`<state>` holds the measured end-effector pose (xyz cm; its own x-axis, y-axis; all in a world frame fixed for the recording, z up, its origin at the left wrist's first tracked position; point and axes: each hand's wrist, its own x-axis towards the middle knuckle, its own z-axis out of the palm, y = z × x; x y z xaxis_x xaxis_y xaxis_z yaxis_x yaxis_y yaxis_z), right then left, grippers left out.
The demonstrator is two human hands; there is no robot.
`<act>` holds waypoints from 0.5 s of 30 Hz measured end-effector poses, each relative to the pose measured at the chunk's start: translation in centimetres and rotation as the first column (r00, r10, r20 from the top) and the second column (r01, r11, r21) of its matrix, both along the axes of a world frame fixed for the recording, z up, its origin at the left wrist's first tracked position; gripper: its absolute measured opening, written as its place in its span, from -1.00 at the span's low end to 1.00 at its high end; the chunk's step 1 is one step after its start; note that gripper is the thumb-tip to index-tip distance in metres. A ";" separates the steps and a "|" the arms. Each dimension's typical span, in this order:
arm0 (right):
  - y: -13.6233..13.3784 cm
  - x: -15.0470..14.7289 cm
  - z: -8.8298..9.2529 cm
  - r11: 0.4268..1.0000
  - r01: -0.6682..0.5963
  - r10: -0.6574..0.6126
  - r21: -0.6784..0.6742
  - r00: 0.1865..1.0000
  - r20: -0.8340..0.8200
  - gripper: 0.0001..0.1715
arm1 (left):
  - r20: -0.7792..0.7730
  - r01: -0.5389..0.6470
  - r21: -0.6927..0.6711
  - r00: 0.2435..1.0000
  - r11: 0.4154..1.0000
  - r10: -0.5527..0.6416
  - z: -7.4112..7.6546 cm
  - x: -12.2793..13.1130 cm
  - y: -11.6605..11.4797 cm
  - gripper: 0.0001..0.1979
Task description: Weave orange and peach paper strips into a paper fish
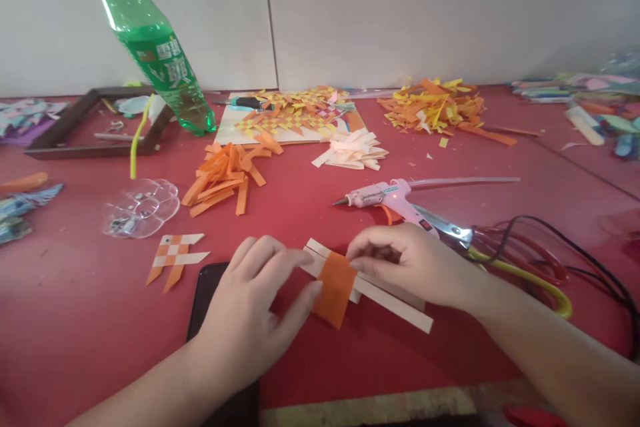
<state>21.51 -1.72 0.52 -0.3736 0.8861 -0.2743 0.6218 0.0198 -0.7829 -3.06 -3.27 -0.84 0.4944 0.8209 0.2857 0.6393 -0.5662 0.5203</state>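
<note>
Your left hand (255,293) was half open, thumb by the orange edge and index fingertip at the pale strips of the small paper weave (334,287), probably to steady that side. Your right hand (415,260) was narrowed to a pinch at the weave's upper right edge, where it seemed to grip the paper, likely because such light strips slide apart unless held. The weave was between your hands, on or just above the counter (290,207). The pink glue gun (373,195) lay just beyond, nozzle turned left, perhaps to keep its tip clear of your fingers; the scissors (445,227) were beside its grip. Orange strips (220,180) and cream strips (353,150) were heaped by colour, likely for easy picking, while a paper fish (173,253) lay apart on the left, perhaps to stay uncrushed. The green bottle (165,67) carried white Chinese characters, the upper pair looking like 雪碧, Sprite's name; you could not surely read the larger one below, and the gun's label was too small
</note>
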 end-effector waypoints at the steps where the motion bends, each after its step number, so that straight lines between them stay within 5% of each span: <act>1: 0.1 0.2 0.0 0.997 -0.047 0.043 0.066 0.997 0.059 -0.84 | -0.026 0.043 0.022 0.999 0.999 -0.043 0.0 0.0 0.1 -0.90; 4: 0.2 0.6 0.1 0.966 -0.138 0.113 0.220 0.986 0.123 -0.79 | -0.080 0.216 0.008 0.974 0.976 -0.214 -0.2 0.1 0.1 -0.86; 6: 0.1 0.6 0.2 0.971 -0.117 0.105 0.207 0.992 0.066 -0.81 | -0.103 0.275 -0.020 0.956 0.961 -0.276 -0.2 0.0 0.1 -0.69; 10: -0.4 0.2 0.7 0.992 -0.058 0.067 0.109 0.994 -0.083 -0.86 | 0.018 0.212 -0.150 0.977 0.966 -0.211 0.3 -0.5 0.1 -0.43; 15: -0.7 -0.5 0.9 0.998 -0.030 0.042 0.060 0.976 -0.212 -0.82 | 0.254 0.233 -0.331 0.955 0.914 -0.151 0.6 -0.6 -0.1 -0.53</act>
<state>20.99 -2.44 1.42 -0.4499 0.8828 -0.1353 0.4393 0.0868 -0.8941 -3.68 -3.34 -0.21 0.6112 0.7833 0.1136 0.3839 -0.4189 0.8229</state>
